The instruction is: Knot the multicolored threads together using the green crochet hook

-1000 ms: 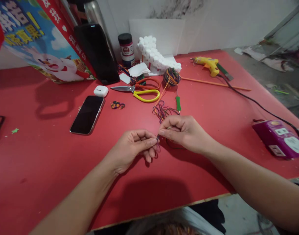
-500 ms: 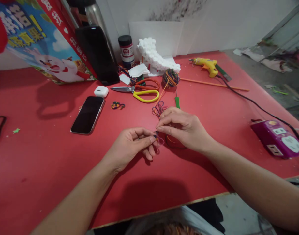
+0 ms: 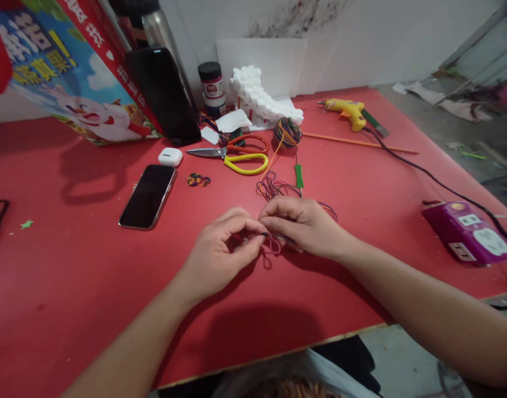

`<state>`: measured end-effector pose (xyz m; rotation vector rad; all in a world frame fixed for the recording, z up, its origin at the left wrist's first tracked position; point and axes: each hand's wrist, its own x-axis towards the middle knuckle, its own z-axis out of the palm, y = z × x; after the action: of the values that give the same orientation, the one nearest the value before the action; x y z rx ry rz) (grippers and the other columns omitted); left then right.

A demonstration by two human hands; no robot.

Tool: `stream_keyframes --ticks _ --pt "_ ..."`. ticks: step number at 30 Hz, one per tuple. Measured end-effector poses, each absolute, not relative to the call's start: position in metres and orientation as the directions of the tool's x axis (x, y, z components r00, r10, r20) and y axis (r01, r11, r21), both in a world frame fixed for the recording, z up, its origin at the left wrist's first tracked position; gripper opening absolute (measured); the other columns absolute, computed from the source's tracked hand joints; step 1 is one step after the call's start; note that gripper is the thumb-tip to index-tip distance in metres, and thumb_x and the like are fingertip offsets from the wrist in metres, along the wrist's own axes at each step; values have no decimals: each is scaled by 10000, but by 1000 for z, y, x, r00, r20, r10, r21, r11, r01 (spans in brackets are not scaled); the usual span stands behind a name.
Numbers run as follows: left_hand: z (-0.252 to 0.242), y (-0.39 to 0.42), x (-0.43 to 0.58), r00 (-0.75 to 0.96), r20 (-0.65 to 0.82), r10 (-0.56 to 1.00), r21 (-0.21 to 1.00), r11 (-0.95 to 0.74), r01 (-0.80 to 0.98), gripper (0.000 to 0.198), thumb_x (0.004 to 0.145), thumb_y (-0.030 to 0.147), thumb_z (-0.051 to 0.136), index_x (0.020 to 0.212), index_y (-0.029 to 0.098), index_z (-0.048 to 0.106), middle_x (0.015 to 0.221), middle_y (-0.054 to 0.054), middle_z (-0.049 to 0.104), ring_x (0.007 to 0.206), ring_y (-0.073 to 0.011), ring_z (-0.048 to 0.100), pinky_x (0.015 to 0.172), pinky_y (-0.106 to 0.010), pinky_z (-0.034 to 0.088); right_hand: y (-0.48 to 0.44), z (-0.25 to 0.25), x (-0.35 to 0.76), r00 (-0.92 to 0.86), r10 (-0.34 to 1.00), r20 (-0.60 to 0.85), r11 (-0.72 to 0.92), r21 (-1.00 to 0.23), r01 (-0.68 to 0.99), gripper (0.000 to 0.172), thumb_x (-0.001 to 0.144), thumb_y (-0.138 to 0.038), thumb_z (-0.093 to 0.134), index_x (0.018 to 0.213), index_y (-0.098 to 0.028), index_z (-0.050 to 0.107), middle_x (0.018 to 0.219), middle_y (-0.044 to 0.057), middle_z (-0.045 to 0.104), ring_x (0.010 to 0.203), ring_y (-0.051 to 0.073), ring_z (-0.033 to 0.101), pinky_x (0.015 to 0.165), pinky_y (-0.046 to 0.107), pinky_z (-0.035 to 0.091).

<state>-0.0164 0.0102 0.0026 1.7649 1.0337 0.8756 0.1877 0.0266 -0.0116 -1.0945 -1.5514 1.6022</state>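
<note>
My left hand (image 3: 232,246) is closed, with thumb and forefinger pinching a small knotted piece of multicoloured cord (image 3: 273,244). A purplish-pink loop of it hangs below the fingertips. Against it, my right hand (image 3: 301,224) is closed too, thumb and forefinger pinched on the same cord; the exact grip is partly hidden. Loose cord (image 3: 272,187) lies in tangled loops just beyond both hands and leads back to a ball of cord (image 3: 287,134). A green-handled hook tool (image 3: 299,176) lies beyond my right hand.
Scissors (image 3: 247,155), a phone (image 3: 149,196), a white earbud case (image 3: 171,157) and a small knotted cord piece (image 3: 198,180) lie left of centre. A yellow glue gun (image 3: 346,112) and a purple power socket box (image 3: 471,232) are to the right, joined by a black cable. The table's front edge is near.
My left fingers have curled in and my right hand has moved slightly down, closer to the left. The pink loop hangs lower, and the green-handled tool's lower end now shows.
</note>
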Motion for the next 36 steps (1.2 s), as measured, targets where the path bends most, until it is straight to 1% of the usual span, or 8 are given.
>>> stream_keyframes --ticks 5,12,15,18,20,24,27,36 --pt "0 9 -17 393 273 878 895 -381 230 109 903 93 659 844 180 687 1018 -56 666 766 -98 651 612 -203 527 28 -11 184 -487 817 -310 -334 -942 38 379 837 -507 816 848 -181 621 502 -75 585 307 52 385 290 168 235" --pt "1 5 -11 369 57 928 998 -49 -30 68 884 138 694 891 188 649 859 -30 746 484 -86 628 439 -215 521 24 -16 178 -549 763 -340 -463 -881 -97 376 822 -483 824 804 -195 584 469 -100 543 315 39 356 318 152 265" --pt "4 7 -10 302 -118 946 988 143 -63 122 836 174 760 844 189 639 636 31 673 453 -96 614 442 -198 509 26 -11 184 -464 841 -279 -308 -951 13 232 939 -420 700 903 -204 624 522 -64 601 393 97 509 396 194 417" --pt "4 11 -11 224 -246 943 955 276 -110 170 820 236 799 804 187 638 591 35 658 424 -79 558 424 -184 470 27 -2 193 -263 965 10 52 -986 156 104 927 -288 709 972 -195 719 924 55 758 768 159 718 670 264 593" --pt "2 14 -12 202 -273 941 943 303 -138 182 811 260 817 795 183 652 585 31 651 428 -77 537 410 -178 448 26 2 196 -262 963 60 112 -976 187 142 942 -302 704 1038 -204 742 1060 82 759 872 184 737 734 291 609" --pt "-1 15 -12 231 -281 932 932 322 -168 153 828 267 816 812 175 694 587 27 644 442 -73 532 408 -161 440 19 2 189 -391 919 -56 -9 -993 120 308 862 -287 797 1128 -184 682 828 18 728 654 145 680 569 254 536" --pt "-1 13 -11 231 -292 928 928 333 -166 155 827 267 824 825 175 699 583 32 638 434 -72 518 394 -158 431 15 -4 181 -377 924 -61 -41 -997 62 170 888 -285 754 978 -176 660 660 -33 653 504 98 570 482 227 443" --pt "-1 13 -14 300 -263 917 927 326 -184 113 867 241 791 823 156 730 679 -4 716 477 -74 568 485 -188 511 17 -4 179 -307 943 -126 -116 -992 50 260 863 -378 790 837 -179 625 619 -31 628 452 72 475 414 204 343"
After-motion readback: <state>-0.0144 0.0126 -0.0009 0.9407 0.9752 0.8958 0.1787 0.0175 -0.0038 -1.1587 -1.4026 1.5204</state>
